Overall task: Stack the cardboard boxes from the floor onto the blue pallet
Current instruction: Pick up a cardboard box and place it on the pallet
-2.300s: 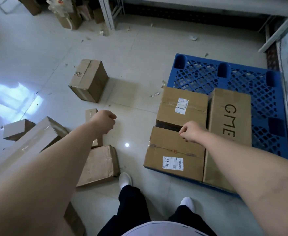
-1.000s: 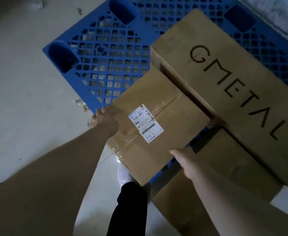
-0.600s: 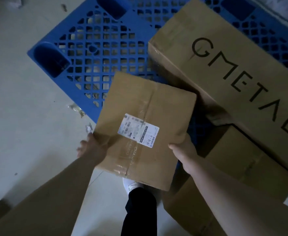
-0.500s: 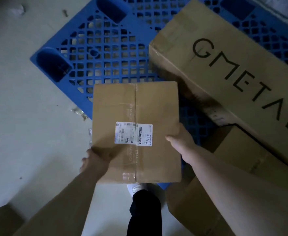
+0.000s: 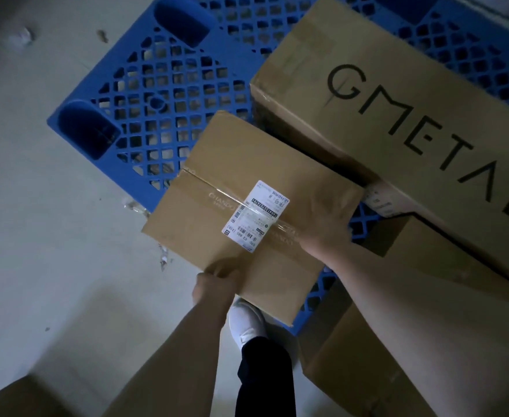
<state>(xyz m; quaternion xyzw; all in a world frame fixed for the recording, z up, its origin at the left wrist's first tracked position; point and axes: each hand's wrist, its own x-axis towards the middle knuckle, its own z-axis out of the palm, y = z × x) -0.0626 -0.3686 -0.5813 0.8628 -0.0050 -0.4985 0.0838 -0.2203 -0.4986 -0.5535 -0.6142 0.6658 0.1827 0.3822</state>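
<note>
At the far left lay the pale grey concrete floor (image 5: 36,236), scattered with small scraps of debris, and a brown cardboard corner (image 5: 21,398) was cut off at the near-left edge of the view. The blue plastic lattice pallet (image 5: 145,94) sat further right, its near-left corner bare, and a white shoe (image 5: 245,323) with a dark trouser leg stood on the floor just beside its near edge. The left hand (image 5: 214,285) curled its fingers over the near edge of the small taped brown cardboard box (image 5: 232,182), gripping it, while the right hand (image 5: 325,218) lay flat on the box's right part, fingers spread and pressing down. That box was over the pallet's near-left area, turned at an angle, a strip of clear tape along its seam and a white shipping label (image 5: 254,216) near its middle; whether it rested fully on the lattice could not be told. Immediately to its right stood the large long brown cardboard box printed GMETAL (image 5: 413,100), crowding that side and running off the right edge. Another plain brown cardboard box (image 5: 367,371) sat near right, partly hidden by the right forearm. The dim light blurred the label's print.
</note>
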